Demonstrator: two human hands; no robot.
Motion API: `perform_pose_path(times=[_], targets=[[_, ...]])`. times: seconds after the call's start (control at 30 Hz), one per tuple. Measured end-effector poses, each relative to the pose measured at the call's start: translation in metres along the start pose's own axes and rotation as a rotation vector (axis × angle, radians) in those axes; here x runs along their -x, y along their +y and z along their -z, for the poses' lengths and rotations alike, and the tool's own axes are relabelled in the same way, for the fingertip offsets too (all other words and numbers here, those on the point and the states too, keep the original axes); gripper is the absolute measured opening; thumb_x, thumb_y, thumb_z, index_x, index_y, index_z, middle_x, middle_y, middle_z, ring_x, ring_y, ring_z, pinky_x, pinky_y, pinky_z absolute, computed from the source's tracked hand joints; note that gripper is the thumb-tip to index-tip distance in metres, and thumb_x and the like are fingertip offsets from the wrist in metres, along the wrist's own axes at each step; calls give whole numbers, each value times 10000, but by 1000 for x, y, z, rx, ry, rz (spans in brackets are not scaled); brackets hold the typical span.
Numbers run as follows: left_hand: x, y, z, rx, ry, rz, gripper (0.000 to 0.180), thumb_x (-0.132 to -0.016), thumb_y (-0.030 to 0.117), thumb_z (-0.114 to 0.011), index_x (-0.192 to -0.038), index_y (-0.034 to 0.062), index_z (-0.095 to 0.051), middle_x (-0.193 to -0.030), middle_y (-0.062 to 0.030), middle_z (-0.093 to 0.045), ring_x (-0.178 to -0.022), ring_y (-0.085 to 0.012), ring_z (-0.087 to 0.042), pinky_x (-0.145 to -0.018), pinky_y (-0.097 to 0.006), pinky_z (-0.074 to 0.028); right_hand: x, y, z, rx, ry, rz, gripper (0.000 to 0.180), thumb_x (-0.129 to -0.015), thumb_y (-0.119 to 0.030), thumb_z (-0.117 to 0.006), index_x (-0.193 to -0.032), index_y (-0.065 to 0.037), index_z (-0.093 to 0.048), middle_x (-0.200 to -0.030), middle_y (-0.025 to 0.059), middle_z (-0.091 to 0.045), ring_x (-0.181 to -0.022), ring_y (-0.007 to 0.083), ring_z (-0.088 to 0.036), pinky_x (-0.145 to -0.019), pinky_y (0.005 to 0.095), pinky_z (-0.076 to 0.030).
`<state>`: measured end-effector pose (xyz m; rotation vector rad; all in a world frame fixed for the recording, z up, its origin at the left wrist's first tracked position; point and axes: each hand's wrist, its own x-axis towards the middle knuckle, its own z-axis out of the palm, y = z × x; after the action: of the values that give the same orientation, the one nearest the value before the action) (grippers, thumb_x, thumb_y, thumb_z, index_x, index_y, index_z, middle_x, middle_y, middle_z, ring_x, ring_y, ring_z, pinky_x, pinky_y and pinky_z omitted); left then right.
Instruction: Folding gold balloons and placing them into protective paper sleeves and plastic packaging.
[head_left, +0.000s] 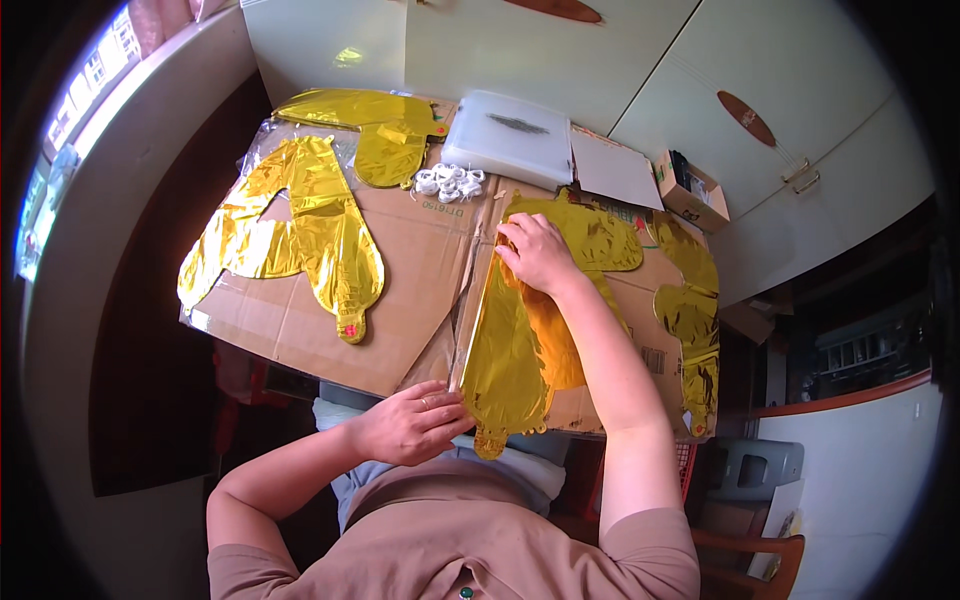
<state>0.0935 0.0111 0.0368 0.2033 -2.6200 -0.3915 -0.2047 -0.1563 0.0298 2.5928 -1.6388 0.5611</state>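
A flat, uninflated gold foil balloon (pixel 500 350) lies in front of me, its left side folded over along a long straight edge. My right hand (pixel 540 252) is closed on the upper end of that fold, fingers bent over the foil. My left hand (pixel 418 424) pinches the balloon's lower left edge near the cardboard's front rim. Beneath the folded part, an orange-tinted stretch of foil (pixel 560 345) shows. My right forearm hides part of the foil beside it.
Brown cardboard (pixel 400 300) covers the table. Other gold foil balloons lie at the left (pixel 335 235), back left (pixel 390 145) and right edge (pixel 690 310). Behind stand a bundle of white cord (pixel 450 181), a translucent plastic box (pixel 510 140) and a small carton (pixel 692 192), before pale cabinets (pixel 780 90).
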Motion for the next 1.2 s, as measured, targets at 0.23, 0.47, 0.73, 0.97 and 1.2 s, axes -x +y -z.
perform_pose_path(times=[0.23, 0.47, 0.73, 0.97, 1.2], targets=[[-75, -77, 12, -168, 298, 223, 257, -778, 34, -683, -1033, 66, -670, -1001, -81, -649, -902, -266, -623, -828, -406, -469, 1, 2, -1, 7, 9, -13, 334, -888, -291, -676, -1158, -95, -672, -1209, 86, -618, -1119, 302, -564, -999, 432, -459], [-97, -137, -31, -391, 192, 173, 194, -821, 167, -692, -992, 87, -649, -1023, -70, -634, -1042, -250, -618, -1000, -448, -452, -4, 1, -4, 9, 30, -1, 322, -863, -318, -694, -1123, -130, -670, -1172, 67, -614, -1108, 302, -564, -966, 449, -465], [-94, -133, -36, -378, 186, 242, 284, -830, 211, -710, -1089, 108, -655, -1128, -59, -631, -1160, -240, -581, -1078, -492, -410, -4, 1, -7, -114, 64, -128, 427, -777, -384, -773, -1109, -129, -687, -1212, 79, -603, -1134, 313, -549, -1001, 445, -428], [-92, -132, -34, -361, 173, 265, 310, -831, 227, -711, -1114, 109, -662, -1134, -41, -641, -1169, -220, -575, -1109, -509, -374, -14, -2, -19, -55, 154, -354, 535, -732, -446, -808, -1150, -148, -658, -1302, 122, -532, -1201, 346, -486, -1036, 473, -376], [-96, -124, -26, -262, 149, 296, 375, -806, 274, -729, -1133, 103, -658, -1178, -52, -641, -1221, -237, -552, -1157, -545, -299, -29, 8, -24, 65, 191, -549, 546, -758, -495, -786, -1157, -147, -655, -1290, 116, -533, -1209, 349, -488, -1027, 492, -370]])
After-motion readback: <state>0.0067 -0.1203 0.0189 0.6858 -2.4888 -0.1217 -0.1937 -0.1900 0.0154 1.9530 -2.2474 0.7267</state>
